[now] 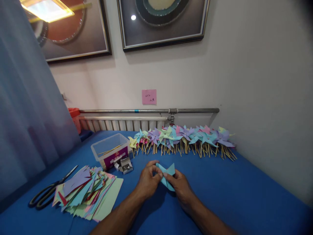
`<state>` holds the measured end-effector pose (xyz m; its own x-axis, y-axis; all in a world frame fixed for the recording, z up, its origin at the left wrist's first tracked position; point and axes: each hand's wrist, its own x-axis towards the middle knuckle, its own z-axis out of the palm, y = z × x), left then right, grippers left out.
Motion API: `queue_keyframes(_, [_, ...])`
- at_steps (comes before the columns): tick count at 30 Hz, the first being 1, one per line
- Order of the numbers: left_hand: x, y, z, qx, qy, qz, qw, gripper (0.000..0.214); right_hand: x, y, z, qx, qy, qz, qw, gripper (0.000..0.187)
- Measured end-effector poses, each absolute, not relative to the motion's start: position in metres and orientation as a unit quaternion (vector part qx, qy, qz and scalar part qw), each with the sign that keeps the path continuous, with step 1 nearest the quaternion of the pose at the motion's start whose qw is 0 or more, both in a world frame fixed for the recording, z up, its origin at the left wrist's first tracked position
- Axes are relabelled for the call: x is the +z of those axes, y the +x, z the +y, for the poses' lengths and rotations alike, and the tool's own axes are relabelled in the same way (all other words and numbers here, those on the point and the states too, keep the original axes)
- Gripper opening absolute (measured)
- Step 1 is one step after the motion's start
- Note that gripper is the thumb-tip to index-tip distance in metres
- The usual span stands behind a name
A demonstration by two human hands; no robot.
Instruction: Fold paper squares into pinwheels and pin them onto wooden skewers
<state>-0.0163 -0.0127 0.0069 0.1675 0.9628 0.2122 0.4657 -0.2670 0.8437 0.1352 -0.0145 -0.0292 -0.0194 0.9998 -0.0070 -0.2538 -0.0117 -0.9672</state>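
Observation:
Both of my hands meet over the blue table (232,189) on a light blue folded paper piece (168,172). My left hand (148,181) pinches its left side with fingers curled. My right hand (179,186) pinches the middle and lower part. The paper's points stick up between the hands. A row of finished paper pinwheels (183,138) on wooden sticks lies beyond the hands along the wall.
A heap of coloured paper squares (86,192) lies at the left, with black scissors (50,191) beside it. A clear plastic box (111,153) holding sticks and a small open box of pins (126,165) sit left of the hands. A radiator (122,124) runs behind.

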Motion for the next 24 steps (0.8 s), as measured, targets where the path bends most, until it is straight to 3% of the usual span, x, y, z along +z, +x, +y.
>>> queue_keyframes(24, [0.0040,-0.0130,-0.0145,0.476,0.638,0.474,0.375,0.007,-0.0338,0.1381,-0.0124,0.503,-0.434,-0.517,0.540,0.045])
